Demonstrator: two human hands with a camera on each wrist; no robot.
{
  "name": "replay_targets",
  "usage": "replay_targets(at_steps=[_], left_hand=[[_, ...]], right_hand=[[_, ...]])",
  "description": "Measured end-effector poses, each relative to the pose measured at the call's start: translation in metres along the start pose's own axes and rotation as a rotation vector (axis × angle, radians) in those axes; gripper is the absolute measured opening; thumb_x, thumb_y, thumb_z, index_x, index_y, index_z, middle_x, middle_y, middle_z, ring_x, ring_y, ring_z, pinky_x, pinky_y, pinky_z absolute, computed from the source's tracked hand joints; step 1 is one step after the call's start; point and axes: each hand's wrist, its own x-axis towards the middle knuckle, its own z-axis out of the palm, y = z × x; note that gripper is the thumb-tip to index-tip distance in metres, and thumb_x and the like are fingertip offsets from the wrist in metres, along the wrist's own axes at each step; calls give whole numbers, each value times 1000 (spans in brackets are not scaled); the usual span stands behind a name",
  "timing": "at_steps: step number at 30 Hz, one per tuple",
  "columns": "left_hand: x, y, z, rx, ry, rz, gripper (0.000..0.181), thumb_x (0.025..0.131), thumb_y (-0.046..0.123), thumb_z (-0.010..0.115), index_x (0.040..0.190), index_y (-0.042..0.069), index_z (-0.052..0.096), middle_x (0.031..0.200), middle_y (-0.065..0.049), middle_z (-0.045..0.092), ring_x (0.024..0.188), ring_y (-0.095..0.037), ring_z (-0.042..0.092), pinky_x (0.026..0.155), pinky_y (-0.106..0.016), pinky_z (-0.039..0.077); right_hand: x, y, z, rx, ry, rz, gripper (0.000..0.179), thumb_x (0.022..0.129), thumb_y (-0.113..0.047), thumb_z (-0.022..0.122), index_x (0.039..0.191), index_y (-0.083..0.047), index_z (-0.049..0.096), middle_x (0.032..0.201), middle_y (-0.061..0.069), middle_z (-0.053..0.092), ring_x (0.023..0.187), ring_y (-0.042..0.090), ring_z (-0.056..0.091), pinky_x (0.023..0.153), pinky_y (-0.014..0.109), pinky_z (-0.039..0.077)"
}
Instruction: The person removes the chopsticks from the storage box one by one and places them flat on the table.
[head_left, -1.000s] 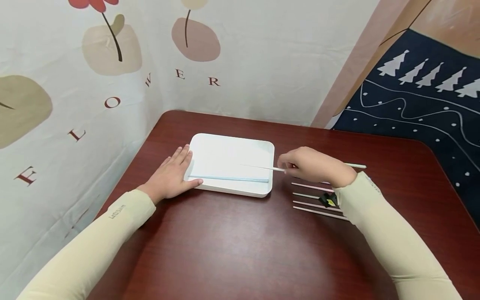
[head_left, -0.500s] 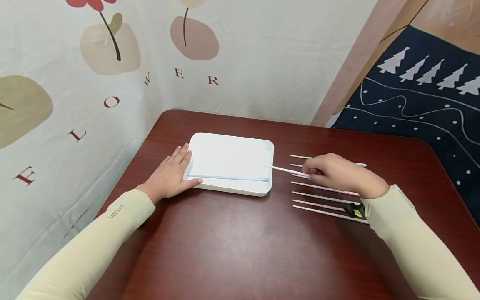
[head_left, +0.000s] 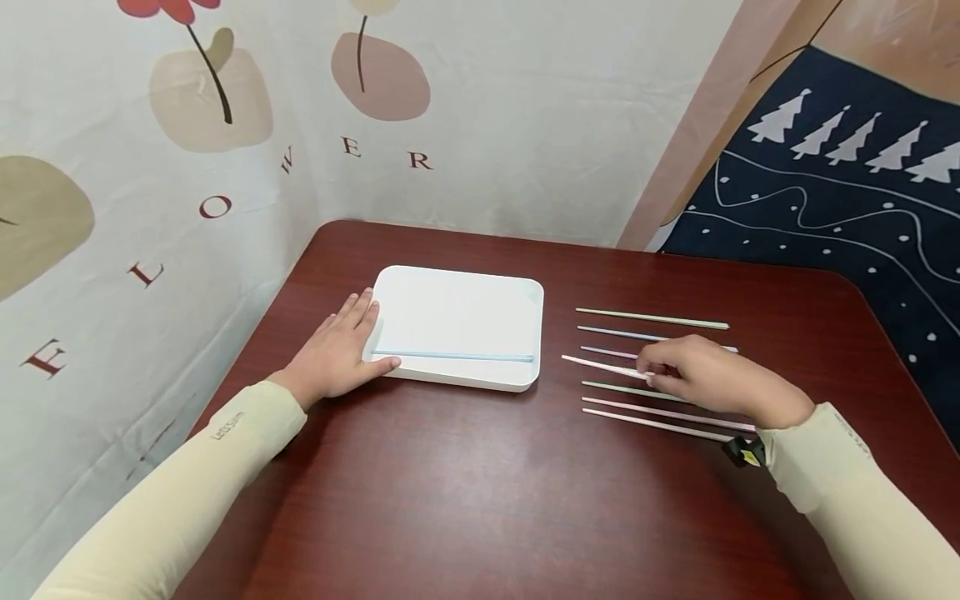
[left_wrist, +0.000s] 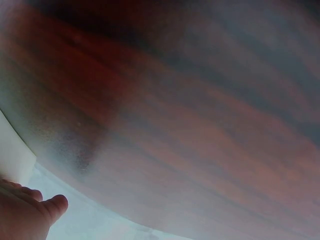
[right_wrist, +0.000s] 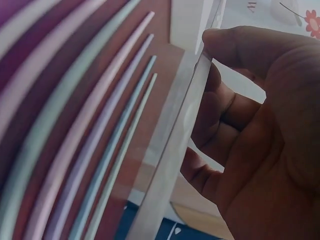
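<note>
My left hand [head_left: 337, 346] lies with spread, straight fingers against the left side of a white tray [head_left: 457, 379]. A pale blue chopstick [head_left: 453, 356], perhaps a pair side by side, lies along the tray's front. Over the row at right, my right hand [head_left: 701, 375] pinches a whitish chopstick [right_wrist: 182, 125] between thumb and fingers, its thin end pointing left toward the tray. Beneath it several pastel chopsticks lie roughly parallel: a green one [head_left: 652, 317] at the back, a blue one [head_left: 618, 332], a purple one [head_left: 603, 352], and a white one [head_left: 652, 423] at the front.
Everything rests on a dark red-brown table [head_left: 450, 492]. Behind it hangs a pale printed cloth [head_left: 510, 125], with a dark blue tree-patterned cloth [head_left: 825, 208] to the right. A small black device [head_left: 742, 452] sits at the right wrist.
My right hand has moved from the tray's right edge rightward and nearer to me, carrying the whitish chopstick over the row. The left hand has stayed at the tray.
</note>
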Motion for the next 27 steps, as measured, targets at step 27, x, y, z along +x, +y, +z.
replay_targets(at_steps=[27], left_hand=[[1,-2,2,-8,-8,-3,110,89,79,38,156,-5,13,165,-16,-3,151,-36,0,115,-59,16]], right_hand=[[-51,-1,44,-13,29,-118,32,81,3,75,93,-26,66,89,-18,61,76,-3,54,63,23,48]])
